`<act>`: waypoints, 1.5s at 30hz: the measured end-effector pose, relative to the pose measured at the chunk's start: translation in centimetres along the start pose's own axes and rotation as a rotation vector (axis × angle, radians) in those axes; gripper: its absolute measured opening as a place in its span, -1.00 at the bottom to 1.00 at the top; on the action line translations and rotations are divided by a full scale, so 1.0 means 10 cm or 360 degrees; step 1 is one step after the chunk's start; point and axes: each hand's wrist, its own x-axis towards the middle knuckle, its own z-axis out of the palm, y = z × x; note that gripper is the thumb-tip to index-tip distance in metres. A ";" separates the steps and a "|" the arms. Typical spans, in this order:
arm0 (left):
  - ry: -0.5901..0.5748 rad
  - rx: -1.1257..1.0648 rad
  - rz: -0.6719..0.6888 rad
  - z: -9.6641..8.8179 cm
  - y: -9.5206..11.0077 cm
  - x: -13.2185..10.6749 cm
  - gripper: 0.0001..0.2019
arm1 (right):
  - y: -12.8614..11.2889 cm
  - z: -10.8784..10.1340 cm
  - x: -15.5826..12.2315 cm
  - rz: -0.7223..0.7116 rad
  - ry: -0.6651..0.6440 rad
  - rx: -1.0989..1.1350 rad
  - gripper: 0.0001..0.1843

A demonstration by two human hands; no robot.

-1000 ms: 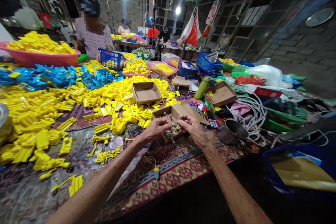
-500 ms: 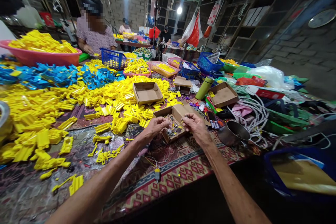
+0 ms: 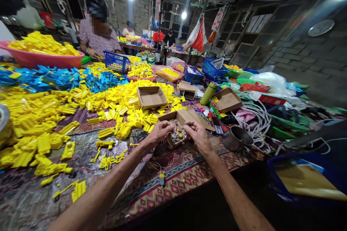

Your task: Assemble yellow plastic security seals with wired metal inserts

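Your left hand [image 3: 161, 132] and right hand [image 3: 198, 135] have drawn closer, fingers curled narrow over small mixed parts [image 3: 177, 133]; whether they grip anything: cannot tell. Parts lie inside open cardboard box [image 3: 189, 117], hands directly above. Yellow plastic pieces [image 3: 127, 104] left of box, steel pot [image 3: 237, 138] right of box.

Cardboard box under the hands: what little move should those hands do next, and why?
Probably lower the left hand and right hand a little toward the cardboard box. They meet just above it, and small parts lie heaped inside, so anything dropped would likely land there. Whatever the hands may hold is too small to tell.
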 end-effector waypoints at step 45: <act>-0.0210 0.0324 0.0135 0.00 -0.03 -0.01 -0.71 | 0.05 0.13 0.02 -0.0088 0.0142 -0.0203 -0.62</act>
